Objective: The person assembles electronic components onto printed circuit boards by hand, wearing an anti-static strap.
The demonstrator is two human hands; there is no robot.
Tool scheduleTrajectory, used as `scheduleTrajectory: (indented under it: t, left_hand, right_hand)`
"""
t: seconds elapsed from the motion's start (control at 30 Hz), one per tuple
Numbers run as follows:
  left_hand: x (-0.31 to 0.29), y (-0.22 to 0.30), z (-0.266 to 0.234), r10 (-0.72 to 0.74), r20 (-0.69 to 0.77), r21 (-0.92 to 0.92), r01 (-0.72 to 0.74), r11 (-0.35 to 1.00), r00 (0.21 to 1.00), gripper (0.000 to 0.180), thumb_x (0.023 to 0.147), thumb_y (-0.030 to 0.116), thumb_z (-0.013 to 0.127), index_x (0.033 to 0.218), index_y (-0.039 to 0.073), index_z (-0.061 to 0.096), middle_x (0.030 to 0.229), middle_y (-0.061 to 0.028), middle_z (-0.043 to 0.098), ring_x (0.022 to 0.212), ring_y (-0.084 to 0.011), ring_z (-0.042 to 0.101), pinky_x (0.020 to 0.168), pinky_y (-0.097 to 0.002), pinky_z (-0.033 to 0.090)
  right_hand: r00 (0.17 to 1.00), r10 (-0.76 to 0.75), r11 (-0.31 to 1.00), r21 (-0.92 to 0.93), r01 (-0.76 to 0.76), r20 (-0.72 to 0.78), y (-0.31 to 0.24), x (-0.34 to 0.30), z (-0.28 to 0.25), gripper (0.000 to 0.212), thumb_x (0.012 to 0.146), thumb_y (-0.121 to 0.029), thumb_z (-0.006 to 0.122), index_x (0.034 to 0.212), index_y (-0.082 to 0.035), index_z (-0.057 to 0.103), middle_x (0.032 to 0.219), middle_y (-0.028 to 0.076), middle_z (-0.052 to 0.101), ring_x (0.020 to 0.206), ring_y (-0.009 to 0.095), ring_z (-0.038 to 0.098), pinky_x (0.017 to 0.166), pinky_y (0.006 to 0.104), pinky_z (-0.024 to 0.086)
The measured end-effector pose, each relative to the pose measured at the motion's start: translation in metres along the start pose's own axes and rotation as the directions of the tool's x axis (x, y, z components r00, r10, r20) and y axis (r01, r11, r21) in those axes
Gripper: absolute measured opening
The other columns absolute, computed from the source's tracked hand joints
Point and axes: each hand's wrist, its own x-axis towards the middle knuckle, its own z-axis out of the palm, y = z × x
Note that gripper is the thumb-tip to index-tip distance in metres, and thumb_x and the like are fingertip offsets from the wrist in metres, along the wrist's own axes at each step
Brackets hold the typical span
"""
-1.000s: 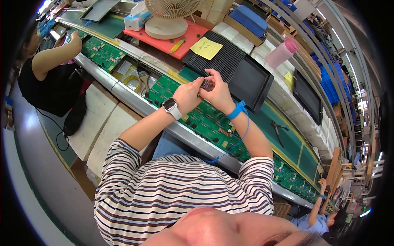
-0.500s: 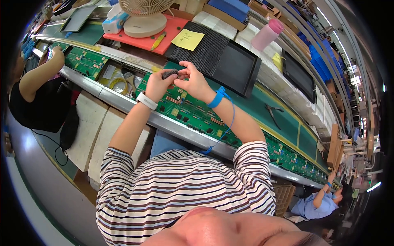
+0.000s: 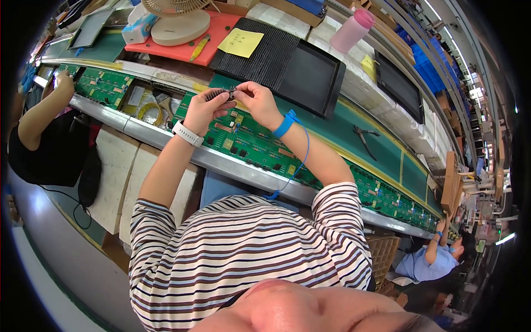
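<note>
My left hand [image 3: 203, 110] and my right hand [image 3: 259, 102] are raised together above a green circuit board [image 3: 249, 141] on the conveyor. Between their fingertips they pinch a small dark finned part [image 3: 224, 94]; the left hand holds its body, the right thumb and finger grip its right end. A white watch [image 3: 187, 133] sits on my left wrist. A blue strap [image 3: 285, 124] with a coiled blue cord is on my right wrist. My striped shirt fills the lower middle of the view.
Behind my hands lie a black ribbed mat with a yellow note [image 3: 241, 43], a black tray [image 3: 310, 72], a pink bottle [image 3: 352, 29] and a fan base on a red mat [image 3: 180, 26]. Pliers [image 3: 365, 134] lie right. Other people work at left [image 3: 38, 119] and lower right [image 3: 437, 257].
The view has shifted, so my hands and the board now sit a little lower in it. Both hands keep hold of the small dark part.
</note>
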Motion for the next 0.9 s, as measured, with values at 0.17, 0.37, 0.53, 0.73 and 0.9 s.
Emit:
scheduleTrajectory:
  t: [0.17, 0.37, 0.53, 0.73, 0.9]
  left_hand:
    - [0.001, -0.003, -0.007, -0.013, -0.055, 0.182, 0.023, 0.983, 0.998, 0.023, 0.08, 0.014, 0.059, 0.096, -0.002, 0.055, 0.089, -0.0079, 0.062, 0.079, -0.0153, 0.062, 0.059, -0.0192, 0.047]
    - [-0.002, -0.002, 0.002, -0.047, -0.011, 0.226, 0.048, 0.973, 0.999, 0.026, 0.08, 0.015, 0.059, 0.097, -0.004, 0.054, 0.088, -0.0087, 0.061, 0.078, -0.0148, 0.062, 0.058, -0.0186, 0.048]
    - [0.004, -0.008, 0.017, -0.089, 0.047, 0.278, 0.072, 0.958, 0.995, 0.026, 0.08, 0.014, 0.059, 0.097, -0.005, 0.053, 0.088, -0.009, 0.061, 0.077, -0.0147, 0.062, 0.056, -0.0176, 0.047]
    - [0.003, -0.01, 0.028, -0.124, 0.082, 0.294, 0.095, 0.951, 0.989, 0.026, 0.08, 0.013, 0.058, 0.098, -0.006, 0.052, 0.088, -0.0095, 0.061, 0.077, -0.0151, 0.062, 0.055, -0.0172, 0.047]
    - [0.002, -0.01, 0.03, -0.162, 0.06, 0.303, 0.137, 0.943, 0.985, 0.027, 0.081, 0.013, 0.058, 0.099, -0.006, 0.051, 0.088, -0.0099, 0.061, 0.077, -0.0158, 0.062, 0.055, -0.0169, 0.047]
  right_hand:
    - [0.898, 0.392, 0.872, 0.231, -0.432, 0.198, 0.005, -0.005, -0.035, 0.013, 0.081, -0.012, 0.055, 0.089, -0.002, 0.058, 0.077, 0.004, 0.059, 0.066, 0.008, 0.053, 0.057, 0.0211, 0.043]
    - [0.873, 0.336, 0.934, -0.244, -0.261, 0.352, 0.015, -0.022, -0.078, 0.014, 0.081, -0.007, 0.05, 0.09, -0.002, 0.06, 0.078, 0.002, 0.056, 0.067, 0.01, 0.051, 0.063, 0.0234, 0.043]
    - [0.91, 0.166, 0.766, -0.631, 0.123, 0.379, 0.014, -0.029, -0.074, 0.019, 0.075, -0.009, 0.049, 0.084, -0.011, 0.065, 0.08, 0.008, 0.054, 0.083, 0.025, 0.053, 0.073, 0.035, 0.043]
    - [0.932, 0.147, 0.72, -0.682, 0.128, 0.33, 0.017, -0.037, -0.067, 0.017, 0.076, -0.011, 0.049, 0.084, -0.012, 0.064, 0.084, 0.007, 0.052, 0.081, 0.024, 0.054, 0.07, 0.0349, 0.044]
    - [0.942, 0.143, 0.702, -0.702, 0.118, 0.302, 0.013, -0.04, -0.064, 0.016, 0.076, -0.011, 0.049, 0.084, -0.012, 0.064, 0.083, 0.007, 0.052, 0.08, 0.024, 0.054, 0.068, 0.035, 0.045]
